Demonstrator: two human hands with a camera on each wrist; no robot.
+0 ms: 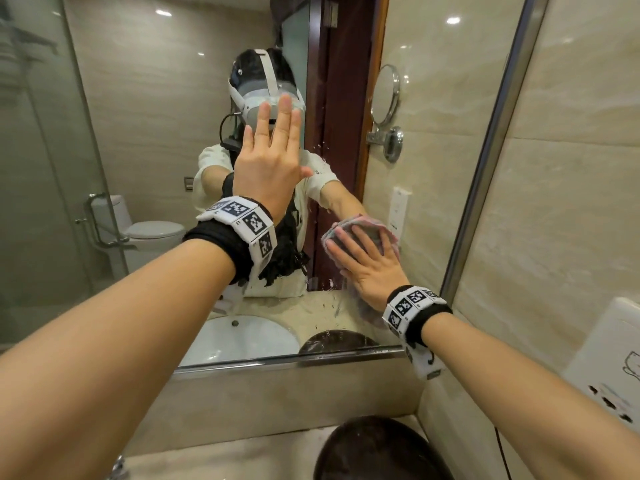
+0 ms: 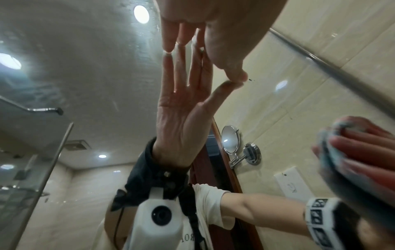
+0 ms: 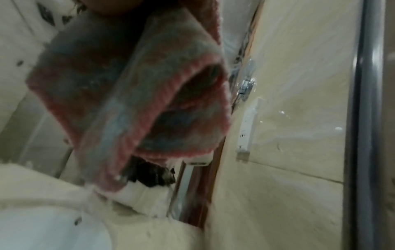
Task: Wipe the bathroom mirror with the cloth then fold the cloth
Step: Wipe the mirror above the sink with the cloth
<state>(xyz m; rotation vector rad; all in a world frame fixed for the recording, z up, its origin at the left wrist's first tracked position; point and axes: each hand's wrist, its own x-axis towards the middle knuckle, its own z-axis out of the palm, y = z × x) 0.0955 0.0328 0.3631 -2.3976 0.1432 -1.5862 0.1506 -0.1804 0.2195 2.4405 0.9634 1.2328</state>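
Right hand (image 1: 370,268) presses the cloth (image 1: 360,230) flat on the mirror (image 1: 138,133), low near its right frame edge. Left hand (image 1: 268,161) held flat and released, fingers straight, fingertips seemingly touching glass left of the cloth. Risk: bare fingers smear wiped glass; droplets beside the cloth get missed

left hand (image 1: 268,168) flat on mirror (image 1: 138,133), frame centre | right hand (image 1: 369,265) on cloth (image 1: 360,226) against mirror, lower right | sink (image 1: 239,336) reflected below
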